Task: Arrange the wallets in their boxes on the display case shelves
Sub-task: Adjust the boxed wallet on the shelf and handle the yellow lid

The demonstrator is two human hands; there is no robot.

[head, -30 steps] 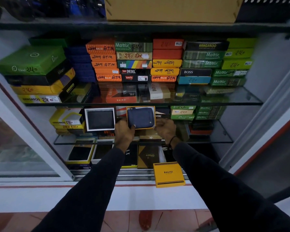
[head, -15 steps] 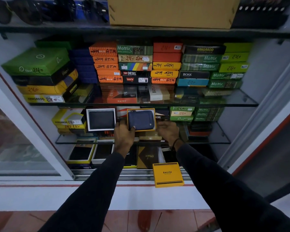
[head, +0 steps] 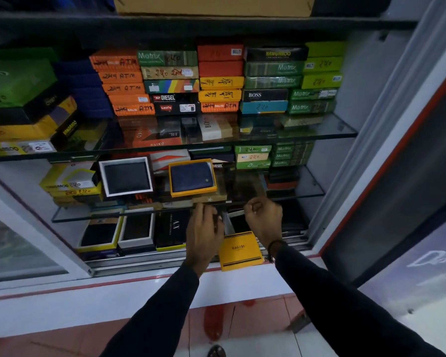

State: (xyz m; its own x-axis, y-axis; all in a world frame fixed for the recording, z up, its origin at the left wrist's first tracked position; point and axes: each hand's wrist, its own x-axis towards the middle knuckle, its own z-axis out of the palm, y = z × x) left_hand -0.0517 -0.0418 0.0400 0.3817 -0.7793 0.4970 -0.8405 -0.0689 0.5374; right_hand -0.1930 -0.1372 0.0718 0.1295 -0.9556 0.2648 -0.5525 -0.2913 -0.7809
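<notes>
Nearest, a yellow lid lies at the case's bottom front edge between the left hand and right hand; both hover with loosely curled fingers grasping nothing. Beyond, the blue wallet in its yellow box leans near the middle glass shelf's front edge, beside a white-framed box.

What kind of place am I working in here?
Likely a small shop's wallet display case: glass shelves, stacked branded boxes with handwritten prices, and a navy wallet propped open in a yellow box.
</notes>
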